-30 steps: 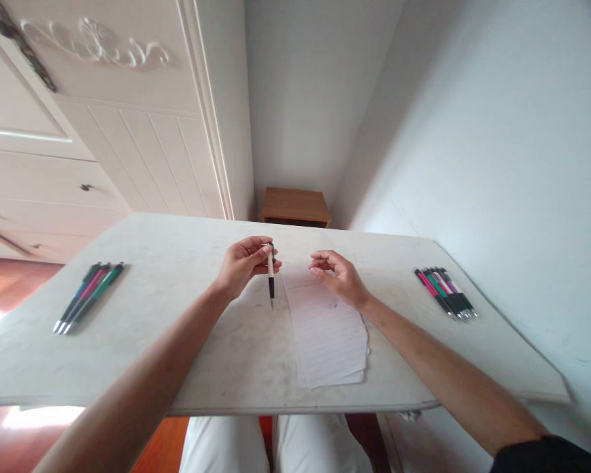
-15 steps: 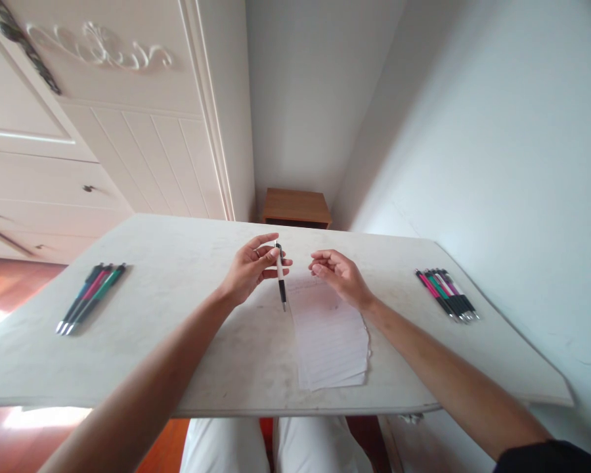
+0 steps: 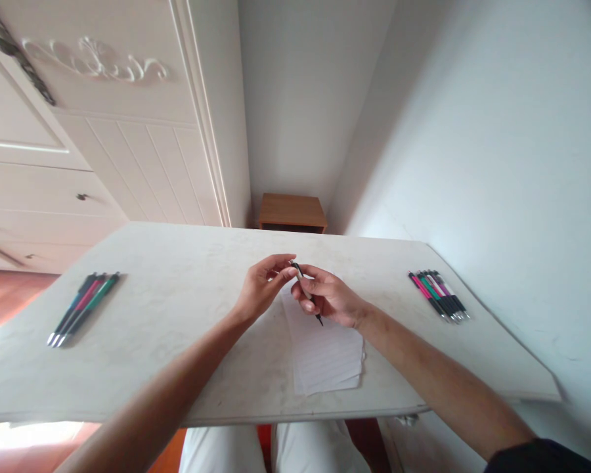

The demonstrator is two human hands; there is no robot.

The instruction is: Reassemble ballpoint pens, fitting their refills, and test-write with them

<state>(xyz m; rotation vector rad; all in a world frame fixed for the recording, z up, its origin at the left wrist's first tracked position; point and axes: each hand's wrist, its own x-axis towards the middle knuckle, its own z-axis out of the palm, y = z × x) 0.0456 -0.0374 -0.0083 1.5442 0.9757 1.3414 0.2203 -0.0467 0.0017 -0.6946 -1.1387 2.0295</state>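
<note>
"Over the lined paper (image 3: 328, 368) hangs the white-and-black pen (image 3: 304, 288); what's changed?"

"The right hand (image 3: 335, 299) now clamps its fingers on the barrel too. The left hand (image 3: 262, 287) seemingly pinches its top, partly hidden; likely mid-handover."

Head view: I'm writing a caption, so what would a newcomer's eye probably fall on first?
Probably the white-and-black pen at centre, in the right hand, with the left hand at its top end, over lined paper. Next, two colourful rows: the left pens and right pens, on opposite sides of the table.
</note>
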